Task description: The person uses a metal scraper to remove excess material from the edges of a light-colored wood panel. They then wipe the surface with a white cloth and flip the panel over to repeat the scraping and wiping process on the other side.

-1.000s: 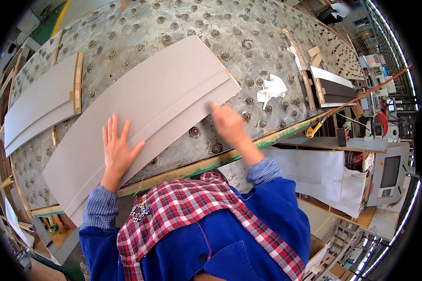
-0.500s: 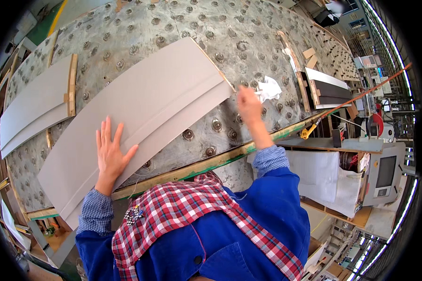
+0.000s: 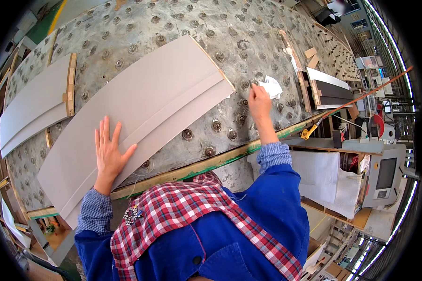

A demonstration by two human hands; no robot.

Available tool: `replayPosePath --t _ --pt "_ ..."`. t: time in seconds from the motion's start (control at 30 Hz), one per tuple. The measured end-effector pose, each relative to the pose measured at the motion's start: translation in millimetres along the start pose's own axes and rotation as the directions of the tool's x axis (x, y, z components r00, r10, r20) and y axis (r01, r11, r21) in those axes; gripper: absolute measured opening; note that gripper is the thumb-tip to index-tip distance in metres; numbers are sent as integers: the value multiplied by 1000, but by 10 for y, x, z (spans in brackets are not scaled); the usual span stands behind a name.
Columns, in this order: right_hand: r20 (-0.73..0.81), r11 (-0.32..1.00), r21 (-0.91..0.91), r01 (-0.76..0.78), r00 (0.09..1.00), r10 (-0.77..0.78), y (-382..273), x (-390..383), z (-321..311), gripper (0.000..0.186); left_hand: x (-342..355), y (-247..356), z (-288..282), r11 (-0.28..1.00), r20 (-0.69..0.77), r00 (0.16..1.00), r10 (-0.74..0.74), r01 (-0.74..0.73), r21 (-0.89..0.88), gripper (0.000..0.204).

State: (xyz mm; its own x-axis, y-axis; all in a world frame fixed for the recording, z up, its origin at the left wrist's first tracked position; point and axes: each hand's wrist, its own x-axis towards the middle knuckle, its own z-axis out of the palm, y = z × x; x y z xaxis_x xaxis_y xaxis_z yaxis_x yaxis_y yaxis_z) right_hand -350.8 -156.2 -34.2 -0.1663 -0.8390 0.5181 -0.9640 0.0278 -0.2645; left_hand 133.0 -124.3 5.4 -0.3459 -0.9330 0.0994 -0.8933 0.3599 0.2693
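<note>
The left hand [image 3: 110, 157] lies flat on the middle board [image 3: 150, 89], on one studded table [image 3: 262, 37]. Right of that board, the right hand [image 3: 260, 103] is curled beside one white cloth [image 3: 273, 87]; whether it grips anything, I cannot tell. The step seems to be steadying the board; next probably calls for a firm left palm. Two more boards: one grey board [image 3: 35, 100] left of it, one dark board [image 3: 332, 92] far right.

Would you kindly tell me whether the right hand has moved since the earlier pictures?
Yes: against the studded table, the right hand has moved rightward, from the edge of the grey panel to beside the white cloth.
</note>
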Motion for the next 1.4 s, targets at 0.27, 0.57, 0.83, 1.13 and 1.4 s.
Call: replayPosePath --t 0.27,0.57,0.83,1.13,1.4 --pt "79 974 200 105 989 -123 -811 -214 54 23 -9 -19 52 1000 11 1000 -14 14 28 71" --pt "203 707 661 253 846 -493 -2561 -1249 16 31 73 55 126 1000 -12 1000 -19 19 8 70" --pt "70 907 420 -30 998 0 -1412 -591 99 22 -456 -875 -22 915 -416 819 -396 313 -254 46" --pt "-33 963 211 168 986 -165 -1154 -420 218 28 -2438 -2470 -317 571 -117 563 -818 819 -50 77" --pt "70 747 600 286 912 -405 -2629 -1229 157 27 -2121 -1932 -229 521 -130 513 -848 853 -36 83"
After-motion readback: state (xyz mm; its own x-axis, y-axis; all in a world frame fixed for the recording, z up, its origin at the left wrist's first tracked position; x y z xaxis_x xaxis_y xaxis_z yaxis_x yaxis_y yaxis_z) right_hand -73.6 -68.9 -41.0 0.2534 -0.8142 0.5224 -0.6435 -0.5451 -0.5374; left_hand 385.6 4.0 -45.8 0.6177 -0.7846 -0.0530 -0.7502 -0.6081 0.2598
